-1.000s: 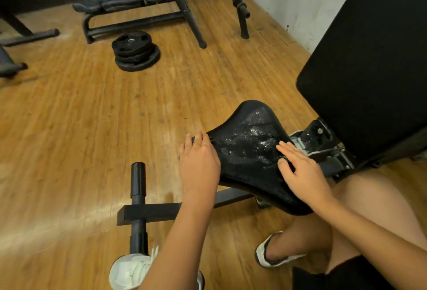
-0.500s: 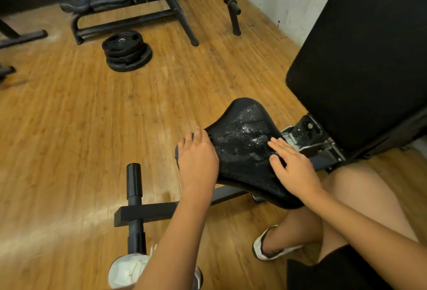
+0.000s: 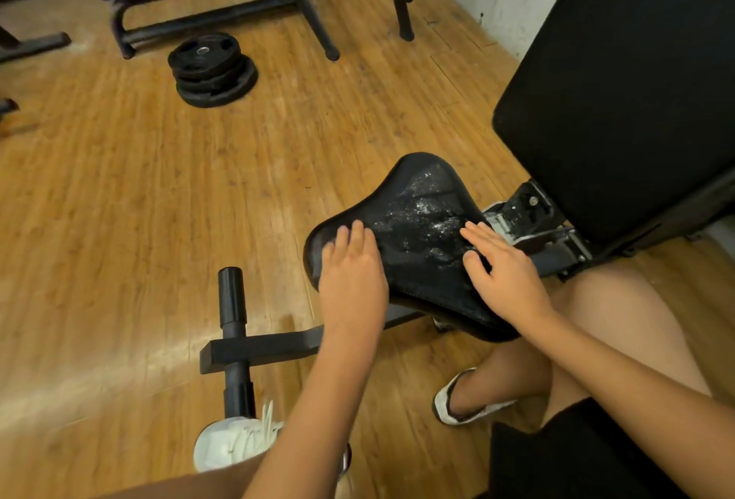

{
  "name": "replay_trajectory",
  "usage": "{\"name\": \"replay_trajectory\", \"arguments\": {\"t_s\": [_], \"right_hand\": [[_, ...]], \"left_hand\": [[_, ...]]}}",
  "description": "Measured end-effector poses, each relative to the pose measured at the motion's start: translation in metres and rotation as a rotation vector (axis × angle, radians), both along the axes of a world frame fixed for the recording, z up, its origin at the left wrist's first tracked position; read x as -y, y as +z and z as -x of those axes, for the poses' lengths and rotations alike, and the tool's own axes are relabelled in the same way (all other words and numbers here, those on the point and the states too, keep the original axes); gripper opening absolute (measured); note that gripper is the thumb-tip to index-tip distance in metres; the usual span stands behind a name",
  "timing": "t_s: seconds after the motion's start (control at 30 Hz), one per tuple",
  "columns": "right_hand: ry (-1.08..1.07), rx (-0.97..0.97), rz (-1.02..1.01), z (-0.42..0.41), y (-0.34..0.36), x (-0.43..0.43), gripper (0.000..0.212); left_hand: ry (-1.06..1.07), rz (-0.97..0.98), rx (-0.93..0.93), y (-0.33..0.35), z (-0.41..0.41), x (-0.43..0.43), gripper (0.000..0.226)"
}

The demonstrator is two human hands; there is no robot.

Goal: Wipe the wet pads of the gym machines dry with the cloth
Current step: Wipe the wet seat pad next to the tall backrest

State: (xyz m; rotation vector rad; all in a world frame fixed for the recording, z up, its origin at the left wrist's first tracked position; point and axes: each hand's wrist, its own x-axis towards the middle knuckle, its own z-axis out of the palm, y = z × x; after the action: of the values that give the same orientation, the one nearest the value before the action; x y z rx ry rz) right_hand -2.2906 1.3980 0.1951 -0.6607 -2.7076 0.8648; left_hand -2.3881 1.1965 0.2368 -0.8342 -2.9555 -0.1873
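- Plates (image 3: 212, 69) sit stacked on the floor (image 3: 119, 200), well away from me.
- My left hand (image 3: 352, 272) lies flat, fingers straight, on the seat pad's (image 3: 421, 220) left edge.
- The seat pad glistens wet between my hands.
- My right hand (image 3: 505, 276) rests flat and open on its right side.
- The back pad (image 3: 636, 81) rises at right.

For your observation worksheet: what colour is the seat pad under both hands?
The seat pad is black with glistening wet speckles; the head view shows it.
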Motion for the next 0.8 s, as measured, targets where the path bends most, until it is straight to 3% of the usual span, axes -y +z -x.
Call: {"name": "replay_trajectory", "arguments": {"t_s": [0.1, 0.3, 0.47, 0.67, 0.8], "right_hand": [[0.004, -0.004, -0.005, 0.000, -0.001, 0.000, 0.041], [0.011, -0.007, -0.005, 0.000, -0.002, 0.000, 0.041], [0.004, -0.002, -0.005, 0.000, 0.001, 0.000, 0.041], [0.027, -0.008, -0.019, 0.000, 0.004, 0.001, 0.042], [0.034, 0.030, -0.037, 0.002, 0.011, 0.007, 0.042]], "left_hand": [[-0.051, -0.030, -0.016, -0.008, -0.015, 0.000, 0.044], [0.014, 0.072, -0.001, 0.003, 0.055, -0.031, 0.030], [0.036, 0.025, 0.011, -0.004, -0.002, -0.022, 0.040], [-0.016, -0.016, 0.197, 0.019, 0.008, -0.021, 0.049], [-0.058, -0.193, 0.363, 0.046, 0.022, 0.004, 0.049]]}}
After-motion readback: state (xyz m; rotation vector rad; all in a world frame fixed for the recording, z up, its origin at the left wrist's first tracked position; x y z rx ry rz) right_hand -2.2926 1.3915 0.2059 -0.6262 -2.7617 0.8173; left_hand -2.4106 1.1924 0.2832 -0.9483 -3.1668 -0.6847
